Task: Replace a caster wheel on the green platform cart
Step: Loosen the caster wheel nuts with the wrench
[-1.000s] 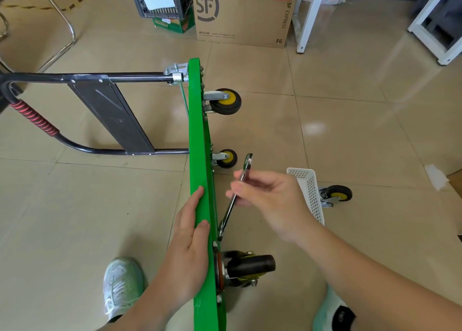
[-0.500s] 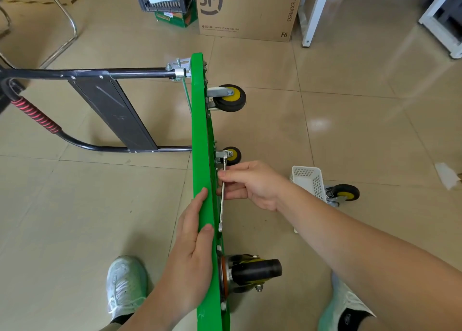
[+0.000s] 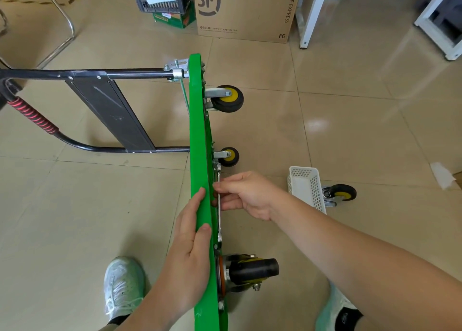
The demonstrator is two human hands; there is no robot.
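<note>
Pinching the wrench (image 3: pixel 219 220) in the head view, the right hand (image 3: pixel 250 195) holds it lengthwise along the green platform cart (image 3: pixel 200 130), its head just beyond the fingertips near the caster wheel (image 3: pixel 228 156), while the left hand (image 3: pixel 187 255) clasps the cart's edge alongside.

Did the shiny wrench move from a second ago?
Yes. The wrench swung in toward the green platform; it now lies along the underside, its head by the small caster.
</note>
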